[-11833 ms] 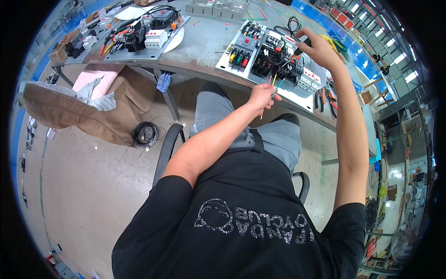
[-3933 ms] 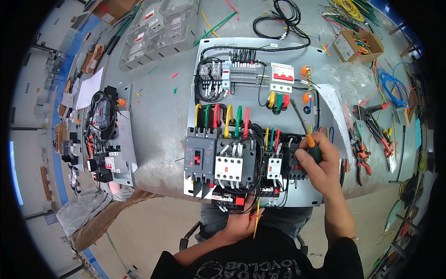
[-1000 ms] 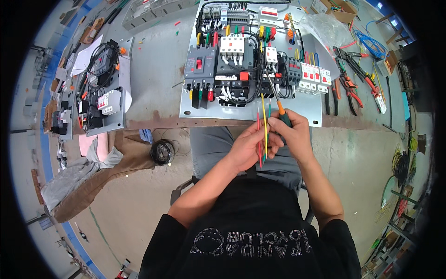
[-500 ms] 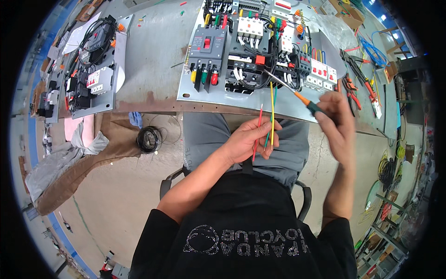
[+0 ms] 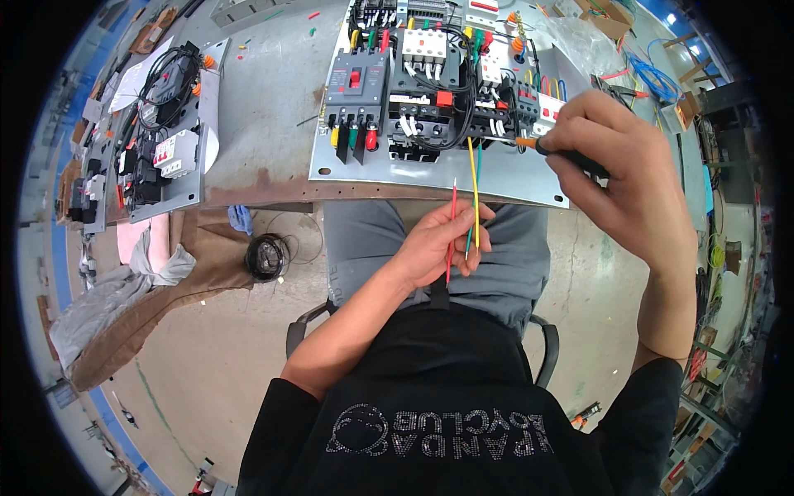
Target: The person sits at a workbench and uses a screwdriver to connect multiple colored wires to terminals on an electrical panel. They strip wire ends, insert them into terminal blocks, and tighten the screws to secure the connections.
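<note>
My left hand [image 5: 440,238] is closed round several thin wires over my lap. The red wire [image 5: 453,219] stands upright with its upper end free. A yellow wire [image 5: 475,186] and a green wire [image 5: 480,165] run from the fingers up to the front of the electrical mounting panel [image 5: 380,171]. My right hand [image 5: 624,169] grips a screwdriver with an orange and dark green handle [image 5: 529,143]. Its shaft lies nearly level, pointing left at the lower edge of the black contactor parts [image 5: 492,124]; whether the tip touches anything cannot be made out.
The panel carries a grey breaker [image 5: 356,83] and a white-topped contactor [image 5: 424,45]. Another wired panel [image 5: 178,157] lies at the left of the metal table [image 5: 256,149]. Blue cable [image 5: 653,78] lies at the far right. A coil of black wire [image 5: 266,256] rests below the table.
My right hand has moved right and upward, and the screwdriver has swung from a slant to nearly level. My left hand keeps the wires in about the same place.
</note>
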A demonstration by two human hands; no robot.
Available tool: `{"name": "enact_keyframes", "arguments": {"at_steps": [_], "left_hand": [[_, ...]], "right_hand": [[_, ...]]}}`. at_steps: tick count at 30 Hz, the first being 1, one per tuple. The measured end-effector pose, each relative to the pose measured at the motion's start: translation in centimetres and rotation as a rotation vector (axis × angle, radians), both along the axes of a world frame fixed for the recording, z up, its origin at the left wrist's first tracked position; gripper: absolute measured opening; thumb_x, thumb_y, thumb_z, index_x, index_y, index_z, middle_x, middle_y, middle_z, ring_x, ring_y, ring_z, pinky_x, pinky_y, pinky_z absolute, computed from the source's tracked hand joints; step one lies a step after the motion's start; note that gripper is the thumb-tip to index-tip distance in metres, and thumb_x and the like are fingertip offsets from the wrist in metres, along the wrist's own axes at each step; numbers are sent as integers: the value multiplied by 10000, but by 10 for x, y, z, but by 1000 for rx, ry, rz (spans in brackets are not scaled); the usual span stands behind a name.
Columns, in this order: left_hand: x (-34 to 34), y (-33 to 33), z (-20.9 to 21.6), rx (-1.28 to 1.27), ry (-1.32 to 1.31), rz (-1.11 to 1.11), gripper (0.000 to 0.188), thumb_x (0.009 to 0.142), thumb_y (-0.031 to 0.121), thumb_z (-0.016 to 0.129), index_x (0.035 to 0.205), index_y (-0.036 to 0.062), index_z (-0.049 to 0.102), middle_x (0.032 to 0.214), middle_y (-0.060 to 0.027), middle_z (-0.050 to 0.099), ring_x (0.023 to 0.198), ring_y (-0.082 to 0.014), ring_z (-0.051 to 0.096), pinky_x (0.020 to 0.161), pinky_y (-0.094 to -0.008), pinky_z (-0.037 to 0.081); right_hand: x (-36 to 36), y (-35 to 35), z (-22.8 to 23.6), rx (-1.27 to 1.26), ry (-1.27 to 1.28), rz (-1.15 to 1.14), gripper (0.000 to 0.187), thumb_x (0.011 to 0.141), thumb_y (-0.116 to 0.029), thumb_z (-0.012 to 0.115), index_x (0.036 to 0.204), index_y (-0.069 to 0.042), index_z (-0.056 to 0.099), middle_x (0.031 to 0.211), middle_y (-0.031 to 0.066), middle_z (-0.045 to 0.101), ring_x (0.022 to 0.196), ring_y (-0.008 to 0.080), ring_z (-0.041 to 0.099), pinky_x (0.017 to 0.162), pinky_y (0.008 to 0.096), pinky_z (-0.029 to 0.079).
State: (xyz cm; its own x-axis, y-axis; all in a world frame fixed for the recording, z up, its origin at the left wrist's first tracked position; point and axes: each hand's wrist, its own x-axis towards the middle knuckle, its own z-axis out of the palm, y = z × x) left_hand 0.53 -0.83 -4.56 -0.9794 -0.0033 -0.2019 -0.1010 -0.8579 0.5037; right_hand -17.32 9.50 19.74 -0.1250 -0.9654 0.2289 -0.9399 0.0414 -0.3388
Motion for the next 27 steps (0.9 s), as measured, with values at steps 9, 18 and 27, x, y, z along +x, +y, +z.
{"name": "enact_keyframes", "arguments": {"at_steps": [9, 18, 27], "left_hand": [[0, 1, 2, -26, 12, 5, 341, 1129, 316, 443, 1302, 52, 574, 899, -119, 707, 601, -160, 642, 510, -282, 476], [0, 2, 4, -11, 7, 11, 325, 1129, 309, 442, 1284, 53, 568, 900, -120, 706, 603, -158, 631, 508, -283, 462], [-1, 6, 4, -44, 0, 39, 317, 1128, 304, 444, 1281, 57, 570, 915, -112, 712, 610, -154, 630, 520, -280, 493]], "right_hand": [[-8, -22, 8, 1, 170, 129, 173, 764, 66, 709, 916, 9, 650, 890, 125, 607, 709, 320, 610, 609, 380, 457], [-1, -57, 5, -23, 242, 186, 146, 813, -101, 756, 888, -1, 681, 866, 153, 641, 723, 381, 619, 647, 453, 489], [18, -46, 22, 106, 35, 36, 269, 944, -213, 653, 1119, -30, 562, 927, 209, 647, 908, 437, 646, 770, 513, 514]]}}
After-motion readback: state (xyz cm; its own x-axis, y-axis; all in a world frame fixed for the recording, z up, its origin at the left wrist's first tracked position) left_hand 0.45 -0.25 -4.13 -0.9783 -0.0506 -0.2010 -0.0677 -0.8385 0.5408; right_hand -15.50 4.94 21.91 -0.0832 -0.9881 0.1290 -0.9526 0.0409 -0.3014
